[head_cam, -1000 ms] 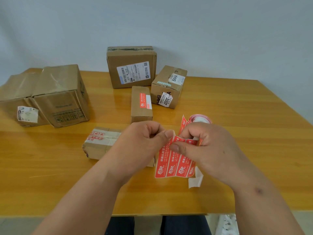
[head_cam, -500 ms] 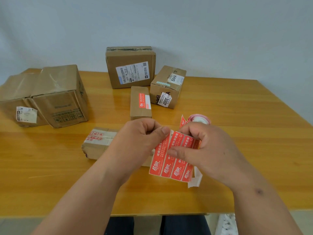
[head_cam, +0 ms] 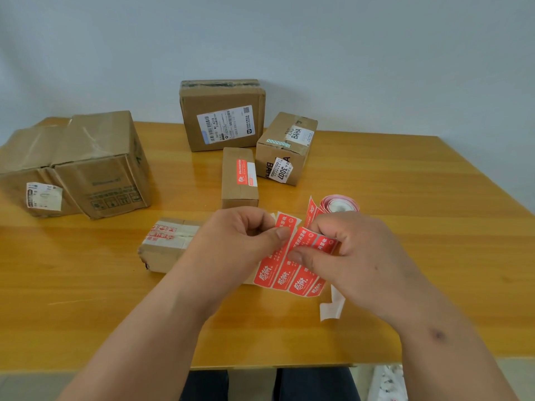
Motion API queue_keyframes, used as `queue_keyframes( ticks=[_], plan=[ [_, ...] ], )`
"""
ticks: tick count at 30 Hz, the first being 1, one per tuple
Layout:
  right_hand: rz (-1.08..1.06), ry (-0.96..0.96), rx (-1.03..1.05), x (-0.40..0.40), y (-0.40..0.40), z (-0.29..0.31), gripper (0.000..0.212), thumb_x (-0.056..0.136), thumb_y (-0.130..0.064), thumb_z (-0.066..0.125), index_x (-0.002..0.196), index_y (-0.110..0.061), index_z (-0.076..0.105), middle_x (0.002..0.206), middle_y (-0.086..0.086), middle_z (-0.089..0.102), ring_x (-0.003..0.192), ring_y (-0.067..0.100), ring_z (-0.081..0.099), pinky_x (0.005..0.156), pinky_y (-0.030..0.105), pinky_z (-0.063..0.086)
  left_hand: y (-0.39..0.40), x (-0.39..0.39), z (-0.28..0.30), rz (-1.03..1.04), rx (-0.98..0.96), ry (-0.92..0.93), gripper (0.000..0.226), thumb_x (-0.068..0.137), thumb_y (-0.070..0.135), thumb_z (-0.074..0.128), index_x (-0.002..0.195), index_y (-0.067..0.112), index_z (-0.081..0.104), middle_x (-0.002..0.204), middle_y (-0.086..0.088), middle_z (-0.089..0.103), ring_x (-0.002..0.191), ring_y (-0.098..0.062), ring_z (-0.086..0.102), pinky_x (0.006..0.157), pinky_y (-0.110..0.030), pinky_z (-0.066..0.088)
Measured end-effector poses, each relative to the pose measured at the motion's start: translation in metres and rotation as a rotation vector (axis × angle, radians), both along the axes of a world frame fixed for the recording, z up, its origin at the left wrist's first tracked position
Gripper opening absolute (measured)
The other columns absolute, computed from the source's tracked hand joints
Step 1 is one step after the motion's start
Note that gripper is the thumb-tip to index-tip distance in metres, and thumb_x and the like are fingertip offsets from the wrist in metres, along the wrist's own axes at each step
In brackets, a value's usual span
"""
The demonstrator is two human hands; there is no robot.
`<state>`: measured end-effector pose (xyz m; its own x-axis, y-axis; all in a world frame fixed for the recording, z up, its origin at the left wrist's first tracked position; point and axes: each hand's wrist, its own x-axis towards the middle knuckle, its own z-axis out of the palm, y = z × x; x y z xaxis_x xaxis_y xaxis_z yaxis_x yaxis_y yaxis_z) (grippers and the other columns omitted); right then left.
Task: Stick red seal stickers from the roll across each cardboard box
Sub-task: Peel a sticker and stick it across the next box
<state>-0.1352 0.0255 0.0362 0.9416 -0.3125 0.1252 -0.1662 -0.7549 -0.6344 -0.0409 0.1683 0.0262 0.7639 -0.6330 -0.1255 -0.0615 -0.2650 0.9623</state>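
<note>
Pinching sticker strip, both hands, left hand, right hand

Counting now, clock directions from table centre:

- Cardboard boxes: 6 showing. 2 sitting at 9 o'clock — labelled box touching taller box. 1 big box standing at 12 o'clock. 1 box marked BAHA lying at 1 o'clock. 1 narrow box carrying 1 red sticker, just beside it. 1 taped box lying near centre, partly hidden.
- Sticker rolls: 1 sitting at 2 o'clock.
- Sticker strip: at least 4 red stickers showing.
- Hands: 2 — left hand, right hand, both pinching strip.
- Tables: 1.
</note>
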Motion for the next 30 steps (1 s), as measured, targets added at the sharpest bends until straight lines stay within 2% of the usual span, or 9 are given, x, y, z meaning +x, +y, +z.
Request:
queue_keyframes(
  ticks=[4, 6, 9, 14, 17, 20, 24, 27, 30],
  plan=[
    [0.003, -0.078, -0.156, 0.001, 0.000, 0.000, 0.035, 0.079, -0.042, 0.071, 0.060, -0.018, 0.054, 0.060, -0.007, 0.057, 0.062, 0.006, 0.055, 0.053, 0.019, 0.036, -0.003, -0.001, -0.004, 0.051, 0.000, -0.018, 0.028, 0.086, 0.035, 0.066, 0.077, 0.009, 0.065, 0.074, 0.000, 0.074, 0.069, -0.012, 0.072, 0.065, -0.026, 0.053],
    [-0.011, -0.077, -0.099, 0.000, 0.000, -0.001, 0.033, 0.078, -0.042, 0.072, 0.061, -0.018, 0.055, 0.062, -0.007, 0.060, 0.062, 0.007, 0.059, 0.051, 0.021, 0.042, -0.004, -0.001, -0.004, 0.061, -0.002, -0.022, 0.027, 0.085, 0.036, 0.066, 0.075, 0.011, 0.065, 0.072, 0.001, 0.074, 0.067, -0.011, 0.071, 0.062, -0.024, 0.051],
    [-0.074, 0.025, 0.061, -0.001, -0.001, 0.001, 0.028, 0.071, -0.049, 0.076, 0.071, -0.026, 0.061, 0.074, -0.012, 0.067, 0.067, 0.000, 0.066, 0.057, 0.022, 0.056, -0.004, -0.003, -0.003, 0.070, -0.014, -0.027, 0.026, 0.083, 0.038, 0.067, 0.074, 0.014, 0.065, 0.072, 0.003, 0.074, 0.067, -0.010, 0.072, 0.060, -0.024, 0.052],
    [-0.082, 0.106, 0.129, 0.003, -0.003, 0.001, 0.022, 0.072, -0.044, 0.078, 0.079, -0.027, 0.067, 0.078, -0.011, 0.070, 0.067, 0.001, 0.068, 0.064, 0.028, 0.059, -0.006, -0.004, -0.002, 0.072, -0.005, -0.077, 0.024, 0.084, 0.038, 0.068, 0.074, 0.016, 0.066, 0.073, 0.005, 0.074, 0.067, -0.009, 0.071, 0.057, -0.019, 0.055],
    [-0.069, 0.103, 0.097, 0.003, -0.001, 0.000, 0.021, 0.076, -0.042, 0.076, 0.078, -0.024, 0.067, 0.077, -0.009, 0.070, 0.068, 0.003, 0.068, 0.064, 0.031, 0.059, -0.007, -0.003, -0.005, 0.093, 0.006, -0.104, 0.025, 0.084, 0.038, 0.068, 0.074, 0.016, 0.065, 0.072, 0.006, 0.073, 0.066, -0.008, 0.071, 0.056, -0.018, 0.055],
    [-0.053, 0.085, -0.015, 0.002, 0.001, 0.003, 0.024, 0.077, -0.044, 0.073, 0.074, -0.022, 0.065, 0.074, -0.010, 0.067, 0.067, 0.002, 0.066, 0.061, 0.028, 0.057, -0.009, -0.002, -0.008, 0.122, 0.010, -0.126, 0.026, 0.085, 0.039, 0.067, 0.071, 0.017, 0.064, 0.068, 0.008, 0.072, 0.061, -0.004, 0.069, 0.049, -0.013, 0.049],
    [-0.048, 0.053, -0.082, 0.000, 0.001, 0.006, 0.028, 0.077, -0.046, 0.072, 0.070, -0.021, 0.062, 0.071, -0.008, 0.064, 0.065, 0.004, 0.064, 0.059, 0.026, 0.055, -0.010, 0.000, -0.011, 0.148, 0.011, -0.161, 0.024, 0.085, 0.039, 0.066, 0.070, 0.020, 0.065, 0.067, 0.009, 0.071, 0.061, -0.001, 0.067, 0.048, -0.010, 0.045],
    [-0.041, 0.034, -0.067, -0.002, 0.001, 0.007, 0.031, 0.076, -0.046, 0.072, 0.068, -0.019, 0.060, 0.069, -0.006, 0.063, 0.063, 0.006, 0.063, 0.059, 0.031, 0.054, -0.012, 0.002, -0.011, 0.152, 0.030, -0.179, 0.023, 0.086, 0.039, 0.065, 0.071, 0.022, 0.064, 0.068, 0.009, 0.071, 0.062, -0.002, 0.067, 0.052, -0.014, 0.050],
    [-0.032, 0.024, -0.014, -0.004, 0.002, 0.007, 0.030, 0.075, -0.047, 0.073, 0.064, -0.024, 0.058, 0.067, -0.009, 0.062, 0.063, 0.003, 0.062, 0.054, 0.024, 0.049, -0.012, 0.004, -0.010, 0.158, 0.039, -0.181, 0.022, 0.087, 0.039, 0.064, 0.074, 0.022, 0.065, 0.070, 0.006, 0.072, 0.065, -0.006, 0.070, 0.058, -0.024, 0.056]
  ],
)
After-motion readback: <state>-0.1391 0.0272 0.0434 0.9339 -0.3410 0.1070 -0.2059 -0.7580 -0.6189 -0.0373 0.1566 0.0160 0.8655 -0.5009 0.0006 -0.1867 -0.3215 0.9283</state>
